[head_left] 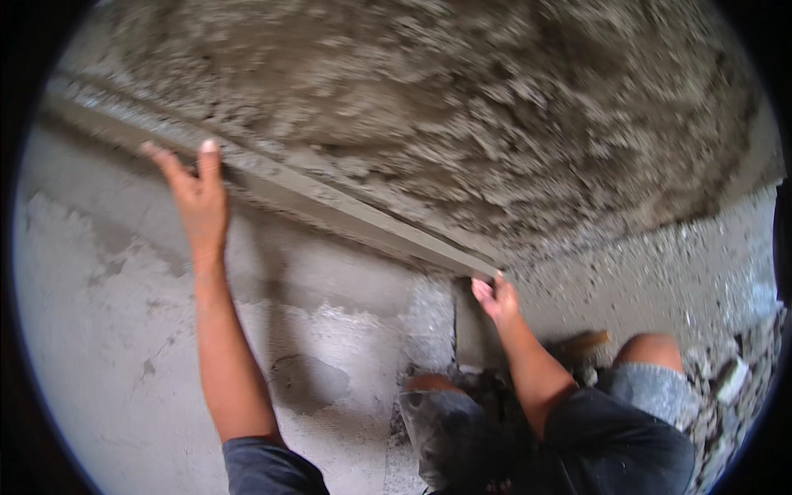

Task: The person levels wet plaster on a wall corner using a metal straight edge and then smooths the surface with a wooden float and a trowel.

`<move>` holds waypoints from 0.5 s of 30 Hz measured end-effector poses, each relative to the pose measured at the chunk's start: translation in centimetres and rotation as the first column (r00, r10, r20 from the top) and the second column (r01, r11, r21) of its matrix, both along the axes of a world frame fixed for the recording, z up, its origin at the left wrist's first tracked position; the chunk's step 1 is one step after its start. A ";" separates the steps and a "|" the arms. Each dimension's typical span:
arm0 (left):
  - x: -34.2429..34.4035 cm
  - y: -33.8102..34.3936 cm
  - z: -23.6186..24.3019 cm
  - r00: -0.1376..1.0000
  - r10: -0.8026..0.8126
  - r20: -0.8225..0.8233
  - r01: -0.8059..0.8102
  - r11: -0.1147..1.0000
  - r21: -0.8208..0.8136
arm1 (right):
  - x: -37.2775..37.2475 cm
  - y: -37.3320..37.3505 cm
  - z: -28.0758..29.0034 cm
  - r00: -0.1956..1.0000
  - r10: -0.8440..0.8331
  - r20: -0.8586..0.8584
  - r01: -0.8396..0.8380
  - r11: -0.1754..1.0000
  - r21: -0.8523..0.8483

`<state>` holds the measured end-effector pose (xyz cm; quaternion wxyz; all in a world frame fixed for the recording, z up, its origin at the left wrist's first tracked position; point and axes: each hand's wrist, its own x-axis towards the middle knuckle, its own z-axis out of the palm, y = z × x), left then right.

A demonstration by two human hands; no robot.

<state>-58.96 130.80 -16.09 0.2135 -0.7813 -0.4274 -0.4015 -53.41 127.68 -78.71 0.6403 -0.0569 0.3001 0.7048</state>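
Observation:
A long, straight grey bar (pixel 363 216), smeared with mortar and looking like a plasterer's straightedge, slants from the upper left down to the middle right. It lies along the edge of a rough, wet-looking mortar surface (pixel 462 107). At the bar's left part, my left hand (pixel 196 194) holds it, thumb against the upper side and a finger stretched along the lower face; its other fingers are hidden. My right hand (pixel 497 299) grips the bar's right end between thumb and fingers. Motion blurs the mortar and softens the bar's far left end.
Below the bar spreads a pale grey, patchy cement surface (pixel 124 322). A smoother mortar strip (pixel 635 272) runs to the right. Broken rubble (pixel 730 388) lies at the lower right, beside my knee. A blurred wooden piece (pixel 587 340) is near my right forearm.

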 end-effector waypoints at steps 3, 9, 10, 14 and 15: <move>-1.8 1.7 1.6 0.982 0.130 -0.138 -0.114 0.986 0.118 | 0.3 0.9 0.6 1.000 0.029 0.008 -0.029 0.996 -0.082; -2.1 1.3 0.9 0.994 0.060 -0.095 -0.049 0.992 0.117 | 1.8 -0.1 3.1 0.999 0.044 0.017 -0.041 0.991 -0.127; -1.6 2.0 1.0 0.995 0.039 -0.092 -0.028 0.994 0.109 | 2.3 0.1 2.7 0.999 0.039 0.019 -0.037 0.992 -0.121; -4.9 1.8 4.5 0.997 -0.003 -0.081 -0.005 0.995 -0.101 | 1.1 -0.4 5.3 0.997 0.072 -0.008 -0.072 0.990 -0.120; -5.6 1.1 5.1 0.997 0.019 -0.070 -0.031 0.985 -0.172 | 0.4 -0.4 6.6 0.991 0.124 -0.047 -0.131 0.971 -0.198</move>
